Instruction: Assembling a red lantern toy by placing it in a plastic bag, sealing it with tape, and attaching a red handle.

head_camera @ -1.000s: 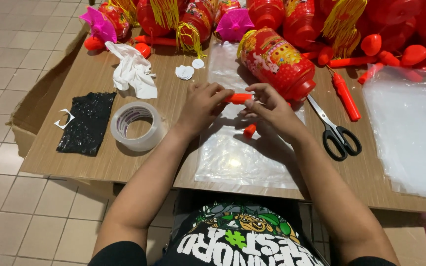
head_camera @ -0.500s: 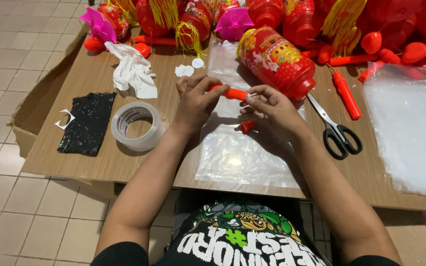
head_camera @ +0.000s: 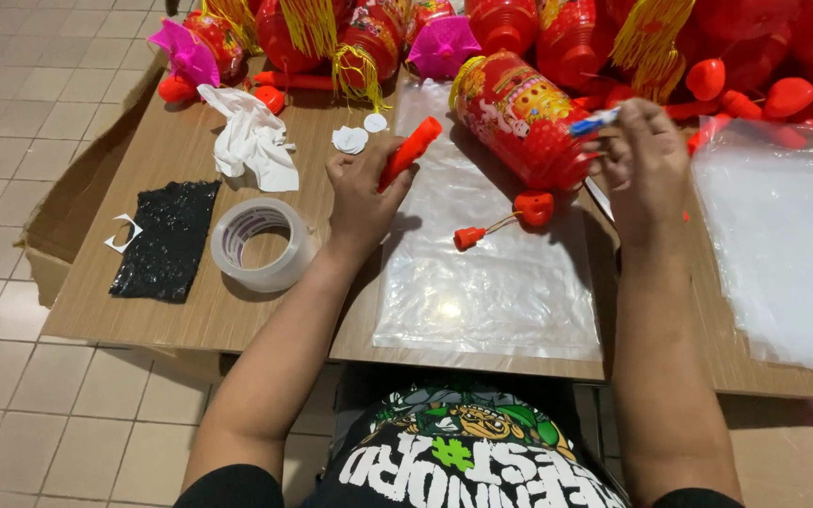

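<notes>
Fitting step: left hand (head_camera: 361, 193) grips an orange plastic handle (head_camera: 408, 150) upright; right hand (head_camera: 645, 162) pinches a small blue-tipped piece (head_camera: 595, 122) against the red lantern (head_camera: 519, 118) (lying on the bench). Next likely needs handle aligned.

Between the tape roll (head_camera: 263, 243) and the red lantern (head_camera: 529, 122), flat plastic sheet (head_camera: 491, 282) leaves open room; lanterns crowd the worktop's (head_camera: 190, 320) far edge.

One head view — steeply down, close over the wooden table (head_camera: 190, 310)
</notes>
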